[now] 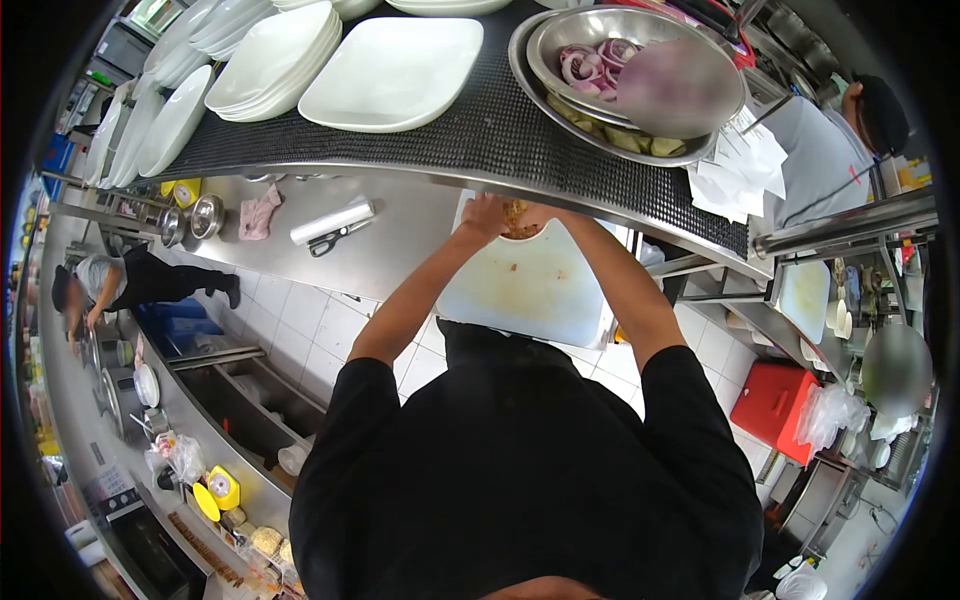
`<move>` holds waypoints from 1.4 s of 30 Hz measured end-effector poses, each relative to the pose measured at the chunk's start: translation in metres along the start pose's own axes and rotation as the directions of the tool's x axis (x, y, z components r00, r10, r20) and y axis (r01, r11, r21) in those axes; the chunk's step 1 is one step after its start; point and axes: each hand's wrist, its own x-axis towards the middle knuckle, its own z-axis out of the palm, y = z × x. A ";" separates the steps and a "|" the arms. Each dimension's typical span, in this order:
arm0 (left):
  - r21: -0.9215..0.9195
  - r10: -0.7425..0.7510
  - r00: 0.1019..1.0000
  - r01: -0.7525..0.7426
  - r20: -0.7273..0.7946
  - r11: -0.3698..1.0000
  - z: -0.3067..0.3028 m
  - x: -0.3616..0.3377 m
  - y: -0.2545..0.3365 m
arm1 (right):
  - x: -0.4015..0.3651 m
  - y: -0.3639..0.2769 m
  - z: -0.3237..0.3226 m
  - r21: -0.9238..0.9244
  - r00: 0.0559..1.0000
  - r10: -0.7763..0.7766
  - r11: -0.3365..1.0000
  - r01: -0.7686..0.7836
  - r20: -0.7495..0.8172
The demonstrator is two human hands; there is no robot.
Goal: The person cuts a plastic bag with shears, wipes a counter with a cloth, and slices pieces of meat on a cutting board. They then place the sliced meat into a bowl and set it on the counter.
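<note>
Chopped food pile (pixel 518 222): at far edge of white cutting board (pixel 525 290), on steel worktop (pixel 400 255), just under shelf (pixel 450 135).
Left hand (pixel 486 214): fingers curled down onto pile; hold not discernible.
Right hand (pixel 556 216): beside pile, fingers hidden by shelf edge; openness not discernible.
Nearby: scissors (pixel 335 239); above, plates (pixel 395 70), bowl of onion rings (pixel 600 62).

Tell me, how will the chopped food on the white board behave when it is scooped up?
The chopped food by the left hand looks like small loose bits, so it probably crumbles and spills rather than lifting whole. Smears on the cutting board suggest it is moist, perhaps sticky.
</note>
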 end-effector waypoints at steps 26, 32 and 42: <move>-0.685 -0.418 0.856 0.108 -0.304 0.720 0.070 -0.028 -0.005 | 0.023 -0.002 0.058 -0.101 0.958 0.273 0.959 -0.265 0.082; -0.735 -0.408 0.843 0.023 -0.350 0.678 0.095 -0.031 -0.009 | 0.000 -0.023 0.035 -0.228 0.976 0.217 0.950 -0.215 -0.015; -0.998 -0.529 0.848 -0.033 -0.003 -0.046 0.091 -0.075 -0.012 | -0.078 -0.087 -0.048 0.122 0.996 -0.023 0.992 0.033 -0.085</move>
